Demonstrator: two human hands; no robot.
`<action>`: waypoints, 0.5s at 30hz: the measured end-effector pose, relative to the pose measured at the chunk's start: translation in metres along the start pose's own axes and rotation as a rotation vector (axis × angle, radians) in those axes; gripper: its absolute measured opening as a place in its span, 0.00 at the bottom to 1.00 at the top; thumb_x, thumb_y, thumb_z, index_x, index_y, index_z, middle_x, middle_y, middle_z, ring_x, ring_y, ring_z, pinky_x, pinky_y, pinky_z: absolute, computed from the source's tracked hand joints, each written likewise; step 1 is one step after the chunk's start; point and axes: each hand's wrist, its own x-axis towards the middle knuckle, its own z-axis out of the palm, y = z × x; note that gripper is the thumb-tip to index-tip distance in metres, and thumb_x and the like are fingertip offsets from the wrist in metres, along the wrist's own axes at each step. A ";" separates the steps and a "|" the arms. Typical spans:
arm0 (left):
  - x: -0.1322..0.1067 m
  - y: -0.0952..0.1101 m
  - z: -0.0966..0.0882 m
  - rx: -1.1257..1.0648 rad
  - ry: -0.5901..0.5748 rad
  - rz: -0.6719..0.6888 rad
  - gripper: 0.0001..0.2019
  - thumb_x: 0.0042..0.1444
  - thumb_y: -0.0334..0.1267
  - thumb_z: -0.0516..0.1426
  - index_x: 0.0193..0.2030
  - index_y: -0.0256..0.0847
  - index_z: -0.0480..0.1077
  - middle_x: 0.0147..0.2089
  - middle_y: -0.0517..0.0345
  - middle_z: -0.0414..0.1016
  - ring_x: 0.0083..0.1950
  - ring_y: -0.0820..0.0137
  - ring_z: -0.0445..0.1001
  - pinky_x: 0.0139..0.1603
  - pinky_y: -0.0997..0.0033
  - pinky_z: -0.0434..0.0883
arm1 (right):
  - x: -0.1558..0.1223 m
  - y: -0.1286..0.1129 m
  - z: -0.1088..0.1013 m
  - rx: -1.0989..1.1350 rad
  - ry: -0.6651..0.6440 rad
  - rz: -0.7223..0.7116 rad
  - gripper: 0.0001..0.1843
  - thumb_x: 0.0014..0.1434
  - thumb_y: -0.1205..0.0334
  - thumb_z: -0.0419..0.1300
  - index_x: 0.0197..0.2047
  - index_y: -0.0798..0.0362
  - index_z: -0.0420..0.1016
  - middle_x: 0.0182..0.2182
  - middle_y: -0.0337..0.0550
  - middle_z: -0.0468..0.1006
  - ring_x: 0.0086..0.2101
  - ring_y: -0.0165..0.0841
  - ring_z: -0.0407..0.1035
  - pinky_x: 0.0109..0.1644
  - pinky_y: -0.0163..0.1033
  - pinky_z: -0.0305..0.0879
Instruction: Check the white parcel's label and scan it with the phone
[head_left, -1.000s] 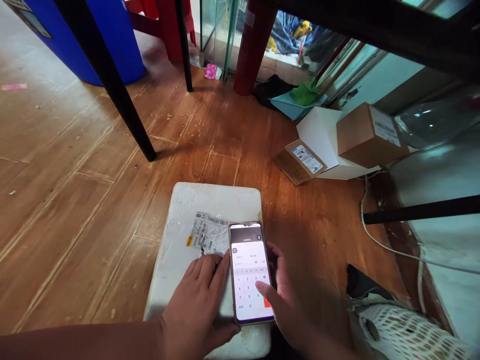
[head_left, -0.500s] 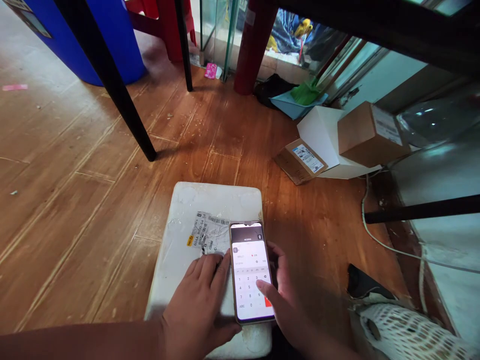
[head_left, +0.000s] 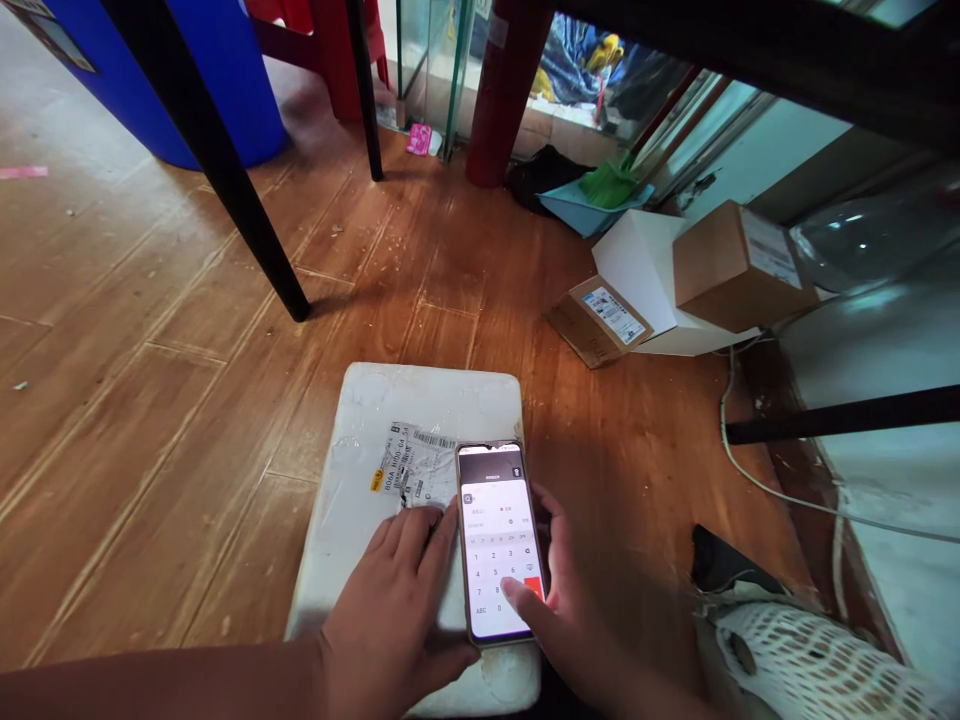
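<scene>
A white foam box (head_left: pixel 367 470) lies on the wooden floor (head_left: pixel 135 360), with a torn shipping label (head_left: pixel 409 465) under clear tape on its lid. My left hand (head_left: pixel 394 620) rests flat on the lid just below the label, fingers stretched out. A smartphone (head_left: pixel 495 540) with a lit number keypad lies over the box's right side. My right hand (head_left: pixel 562 610) wraps round the phone's right edge and its thumb presses the keypad's lower part.
Black table legs (head_left: pixel 225 190) stand on the floor ahead. Two cardboard parcels (head_left: pixel 600 320) (head_left: pixel 739 265) and a white box (head_left: pixel 645 270) lie to the right, with a white cable (head_left: pixel 750 470). A blue barrel (head_left: pixel 217 70), a red cylinder (head_left: pixel 502 90) and a dustpan (head_left: pixel 592 195) stand behind.
My right thumb has slid down and left on the phone's keypad. The left hand and the box have stayed put.
</scene>
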 end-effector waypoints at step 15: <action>-0.001 -0.001 0.002 0.004 0.019 0.013 0.56 0.42 0.36 0.66 0.67 0.46 0.28 0.55 0.44 0.60 0.54 0.53 0.62 0.55 0.45 0.68 | 0.002 -0.008 0.008 0.106 -0.005 0.037 0.40 0.50 0.55 0.60 0.60 0.46 0.40 0.57 0.53 0.60 0.57 0.45 0.61 0.61 0.56 0.60</action>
